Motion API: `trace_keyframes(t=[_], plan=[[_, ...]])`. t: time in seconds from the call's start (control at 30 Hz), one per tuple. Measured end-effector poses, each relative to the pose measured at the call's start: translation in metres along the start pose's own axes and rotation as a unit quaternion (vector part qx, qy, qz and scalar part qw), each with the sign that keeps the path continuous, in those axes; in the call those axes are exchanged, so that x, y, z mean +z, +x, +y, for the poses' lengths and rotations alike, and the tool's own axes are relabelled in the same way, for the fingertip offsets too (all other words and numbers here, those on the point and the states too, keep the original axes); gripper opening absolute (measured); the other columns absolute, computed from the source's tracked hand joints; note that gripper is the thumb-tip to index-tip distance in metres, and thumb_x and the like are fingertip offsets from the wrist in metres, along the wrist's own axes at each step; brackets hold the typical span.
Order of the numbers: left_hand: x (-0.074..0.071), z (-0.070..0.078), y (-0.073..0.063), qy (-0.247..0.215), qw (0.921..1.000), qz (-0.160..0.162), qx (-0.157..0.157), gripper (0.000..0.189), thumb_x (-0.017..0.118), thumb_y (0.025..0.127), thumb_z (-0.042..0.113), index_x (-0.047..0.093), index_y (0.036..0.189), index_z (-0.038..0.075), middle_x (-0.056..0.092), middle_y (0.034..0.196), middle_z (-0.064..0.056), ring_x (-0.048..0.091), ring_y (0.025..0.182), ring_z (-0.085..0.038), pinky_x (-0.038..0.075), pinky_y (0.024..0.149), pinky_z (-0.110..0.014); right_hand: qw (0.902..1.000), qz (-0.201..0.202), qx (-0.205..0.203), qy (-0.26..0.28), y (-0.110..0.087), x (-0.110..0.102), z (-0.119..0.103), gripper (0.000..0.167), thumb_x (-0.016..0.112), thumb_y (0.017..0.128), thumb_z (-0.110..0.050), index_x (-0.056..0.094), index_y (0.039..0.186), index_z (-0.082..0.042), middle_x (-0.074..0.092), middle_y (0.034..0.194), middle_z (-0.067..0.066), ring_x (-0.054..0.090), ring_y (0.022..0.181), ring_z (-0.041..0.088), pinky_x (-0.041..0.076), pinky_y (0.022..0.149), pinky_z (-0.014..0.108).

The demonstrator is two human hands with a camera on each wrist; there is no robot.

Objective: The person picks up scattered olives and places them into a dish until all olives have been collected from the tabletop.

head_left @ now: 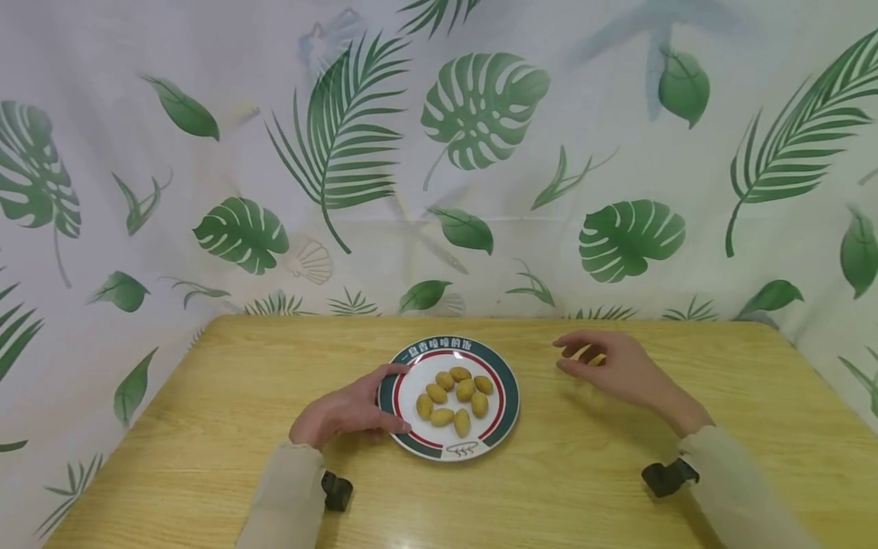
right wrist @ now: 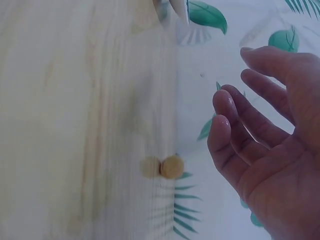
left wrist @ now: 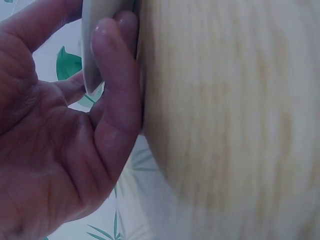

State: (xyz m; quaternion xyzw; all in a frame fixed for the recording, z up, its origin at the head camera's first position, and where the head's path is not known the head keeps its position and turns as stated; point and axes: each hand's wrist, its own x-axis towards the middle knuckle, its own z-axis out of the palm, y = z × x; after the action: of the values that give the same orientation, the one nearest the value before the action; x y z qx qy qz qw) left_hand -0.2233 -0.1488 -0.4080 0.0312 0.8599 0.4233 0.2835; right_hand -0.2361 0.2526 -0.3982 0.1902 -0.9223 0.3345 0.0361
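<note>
A round white plate (head_left: 405,396) with a dark green rim and a red ring stands on the table, left of centre. Several small yellow-brown oval fruits or nuts (head_left: 462,422) lie on it; their kind is unclear. My left hand (head_left: 346,408) grips the plate's left rim. In the left wrist view, some of its fingers (left wrist: 117,80) curl beneath the pale plate edge (left wrist: 91,55). To the right of the plate, my right hand (head_left: 617,370) hovers over the table with loosely bent fingers and holds nothing.
The wooden table (head_left: 226,427) reaches back to a white leaf-print cloth (head_left: 521,252). A round yellow-brown thing (right wrist: 172,167) sits on the tabletop in the right wrist view; I cannot find it in the head view. Black wrist cameras (head_left: 668,478) sit near both cuffs.
</note>
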Motion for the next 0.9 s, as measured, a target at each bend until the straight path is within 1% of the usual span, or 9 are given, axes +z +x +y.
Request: trace_keyframes(t=[0.1, 0.4, 0.57, 0.73, 0.9], plan=[[0.000, 0.000, 0.000, -0.001, 1.0000, 0.002, -0.001, 0.088, 0.086, 0.083, 0.023, 0.037, 0.154, 0.032, 0.048, 0.138, -0.015, 0.061, 0.074, -0.022, 0.049, 0.066, -0.028, 1.0000, 0.005, 0.006, 0.005, -0.003, -0.004, 0.005, 0.033, 0.074, 0.095, -0.027, 0.072, 0.123, -0.011, 0.074, 0.108, 0.007, 0.068, 0.088, 0.012, 0.055, 0.072, 0.024], [0.000, -0.001, 0.002, -0.001, 1.0000, 0.004, -0.005, 0.087, 0.087, 0.082, 0.022, 0.038, 0.153, 0.034, 0.048, 0.138, -0.015, 0.061, 0.074, -0.023, 0.049, 0.066, -0.028, 0.9997, 0.021, 0.006, 0.012, -0.010, -0.015, 0.015, 0.031, 0.073, 0.096, -0.024, 0.071, 0.124, -0.010, 0.076, 0.107, 0.008, 0.067, 0.086, 0.001, 0.055, 0.070, 0.023], [0.000, -0.001, 0.003, 0.001, 1.0000, 0.003, -0.003, 0.087, 0.086, 0.082, 0.023, 0.038, 0.153, 0.034, 0.047, 0.139, -0.015, 0.062, 0.075, -0.022, 0.050, 0.066, -0.028, 0.9995, 0.021, 0.016, 0.016, -0.014, -0.019, 0.022, 0.033, 0.073, 0.096, -0.025, 0.071, 0.125, -0.009, 0.076, 0.109, 0.009, 0.066, 0.086, 0.000, 0.055, 0.071, 0.023], [0.000, -0.001, 0.002, 0.000, 1.0000, 0.001, -0.001, 0.087, 0.086, 0.082, 0.023, 0.038, 0.153, 0.033, 0.047, 0.139, -0.015, 0.062, 0.075, -0.022, 0.050, 0.066, -0.027, 0.9993, 0.021, 0.032, 0.006, -0.017, -0.023, 0.029, 0.035, 0.072, 0.096, -0.028, 0.070, 0.125, -0.009, 0.075, 0.109, 0.010, 0.066, 0.086, 0.000, 0.055, 0.071, 0.024], [0.000, -0.002, 0.002, -0.003, 1.0000, 0.002, 0.000, 0.088, 0.086, 0.082, 0.022, 0.037, 0.154, 0.033, 0.046, 0.140, -0.014, 0.062, 0.082, -0.022, 0.050, 0.067, -0.028, 0.9985, 0.008, 0.052, 0.015, -0.019, -0.026, 0.040, 0.038, 0.071, 0.098, -0.030, 0.068, 0.128, -0.008, 0.073, 0.112, 0.015, 0.066, 0.087, 0.002, 0.057, 0.065, 0.029]])
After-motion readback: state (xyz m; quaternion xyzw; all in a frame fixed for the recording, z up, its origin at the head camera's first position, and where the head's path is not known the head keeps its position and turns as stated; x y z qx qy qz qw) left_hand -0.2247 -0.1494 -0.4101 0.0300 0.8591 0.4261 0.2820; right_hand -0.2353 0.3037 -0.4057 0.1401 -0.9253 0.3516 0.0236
